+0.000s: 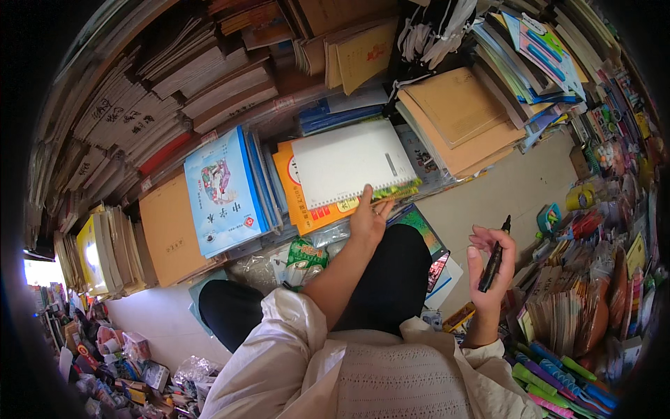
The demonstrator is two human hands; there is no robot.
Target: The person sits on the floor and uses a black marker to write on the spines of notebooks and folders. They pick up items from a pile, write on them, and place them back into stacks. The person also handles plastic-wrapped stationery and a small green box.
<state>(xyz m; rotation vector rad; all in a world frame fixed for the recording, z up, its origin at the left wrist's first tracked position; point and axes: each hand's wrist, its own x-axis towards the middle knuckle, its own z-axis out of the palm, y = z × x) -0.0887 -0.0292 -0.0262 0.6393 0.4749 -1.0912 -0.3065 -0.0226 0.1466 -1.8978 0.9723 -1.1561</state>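
Note:
My left hand [368, 220] grips the near edge of a white spiral-bound notebook [348, 160], thumb on top and fingers beneath. Under the notebook lie orange-covered booklets [294, 212] on a stack. My right hand [489, 264], raised to the right of my knee, holds a black marker pen [490, 262] with its dark tip pointing up and away. Left of the notebook sits a stack of light-blue exercise books [222, 191]. Beyond it on the right are tan paper-covered notebooks [460, 107]. A phone [438, 269] with a lit screen is partly hidden beside my knee.
Shelves of stacked booklets [125, 123] rise at the far left. Brown-covered books [170, 230] stand left of the blue ones. A green-and-white plastic package [308, 259] lies between my knees. Bundled books [557, 309] and bright pens [549, 374] crowd the right side. Mixed goods [125, 374] cover the lower left.

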